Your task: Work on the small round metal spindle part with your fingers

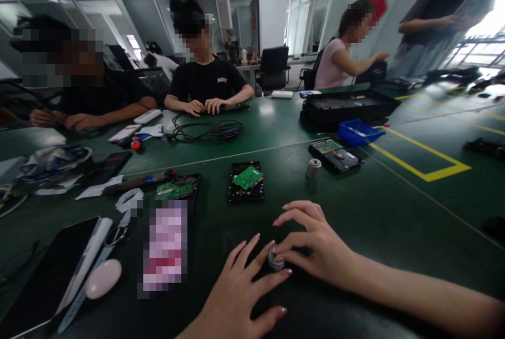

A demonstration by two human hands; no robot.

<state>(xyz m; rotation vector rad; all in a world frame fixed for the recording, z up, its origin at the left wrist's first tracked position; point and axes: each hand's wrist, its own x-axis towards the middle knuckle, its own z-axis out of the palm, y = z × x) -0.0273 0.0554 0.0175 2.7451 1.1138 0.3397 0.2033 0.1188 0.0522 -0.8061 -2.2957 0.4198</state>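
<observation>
My right hand [315, 247] pinches a small round dark part [274, 259] between thumb and fingertips, right on the green table [355, 207]. My left hand [240, 286] lies flat beside it with fingers spread, its fingertips touching the same part. A hard drive with a green circuit board [246, 181] lies just beyond my hands. A small metal cylinder [313, 168] stands to its right, and another opened drive [335, 155] lies past that.
A third drive [177, 189], scissors [116, 233], a pink oval object [103, 278] and a dark tablet [43, 273] lie at left. A blue tray [358, 132] and black case [347, 105] sit at the back right. Other people work across the table beside a coiled cable [209, 130].
</observation>
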